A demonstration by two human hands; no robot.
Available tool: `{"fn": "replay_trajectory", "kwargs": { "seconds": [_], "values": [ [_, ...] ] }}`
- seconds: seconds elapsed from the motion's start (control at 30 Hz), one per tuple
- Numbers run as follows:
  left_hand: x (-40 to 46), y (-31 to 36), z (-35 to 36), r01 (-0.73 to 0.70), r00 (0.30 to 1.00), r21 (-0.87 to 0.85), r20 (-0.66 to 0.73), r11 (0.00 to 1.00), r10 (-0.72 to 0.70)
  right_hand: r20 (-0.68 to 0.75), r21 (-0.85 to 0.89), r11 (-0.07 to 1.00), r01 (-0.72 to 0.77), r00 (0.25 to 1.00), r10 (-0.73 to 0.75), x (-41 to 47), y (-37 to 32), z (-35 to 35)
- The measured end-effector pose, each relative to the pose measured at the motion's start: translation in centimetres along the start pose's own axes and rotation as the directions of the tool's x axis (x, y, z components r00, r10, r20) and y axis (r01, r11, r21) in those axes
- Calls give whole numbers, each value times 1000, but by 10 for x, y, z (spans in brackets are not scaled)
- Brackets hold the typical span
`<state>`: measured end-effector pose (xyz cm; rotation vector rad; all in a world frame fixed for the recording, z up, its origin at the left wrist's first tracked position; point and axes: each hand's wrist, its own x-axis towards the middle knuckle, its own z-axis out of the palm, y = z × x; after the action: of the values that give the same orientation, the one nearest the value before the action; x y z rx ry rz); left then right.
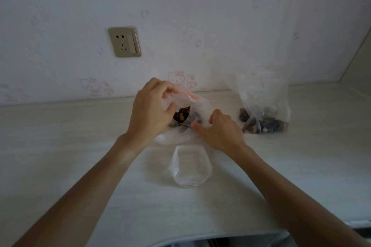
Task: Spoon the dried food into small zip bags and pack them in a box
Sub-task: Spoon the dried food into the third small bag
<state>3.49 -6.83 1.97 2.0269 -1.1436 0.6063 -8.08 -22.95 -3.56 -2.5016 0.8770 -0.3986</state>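
Small zip bag (188, 110) sits right between both sets of fingers: left hand (148, 110) pinches the far lip up, right hand (218, 130) pinches the near lip low, mouth gaping

Your small zip bag (186, 106) stands open near the table's back edge, clear with a pink zip strip, dark brown dried food (181, 116) heaped inside. A bigger clear bag (263, 94) stands well to its right, dark pieces at its bottom. Nearer you lies what looks like an empty bag (190, 166), flat.
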Motion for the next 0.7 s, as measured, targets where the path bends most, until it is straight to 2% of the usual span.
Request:
{"fn": "replay_trajectory", "kwargs": {
  "seconds": [0.03,0.1,0.2,0.27,0.37,0.5,0.57,0.7],
  "values": [
    [8,-2,5,-51,998,85,36,995,48,4,-18,1000,0,1000,0,1,0,2],
    [23,-5,17,-156,972,186,202,970,117,15,-11,1000,3,1000,-3,5,0,3],
    [39,-8,35,-317,856,200,482,927,188,29,85,996,16,999,-19,8,5,5],
    [44,-13,48,-404,783,193,579,894,229,37,145,989,13,999,-19,10,10,5],
    [47,-22,59,-441,759,183,599,879,256,62,358,934,-11,998,-12,16,15,2],
    [49,-39,66,-395,791,163,561,904,244,181,742,652,-156,983,29,20,16,-10],
    [49,-44,66,-331,822,127,526,935,219,193,821,544,-174,981,23,20,15,-15],
    [50,-39,59,-249,880,151,448,957,159,142,879,460,-122,990,-10,17,11,-21]
  ]
}}
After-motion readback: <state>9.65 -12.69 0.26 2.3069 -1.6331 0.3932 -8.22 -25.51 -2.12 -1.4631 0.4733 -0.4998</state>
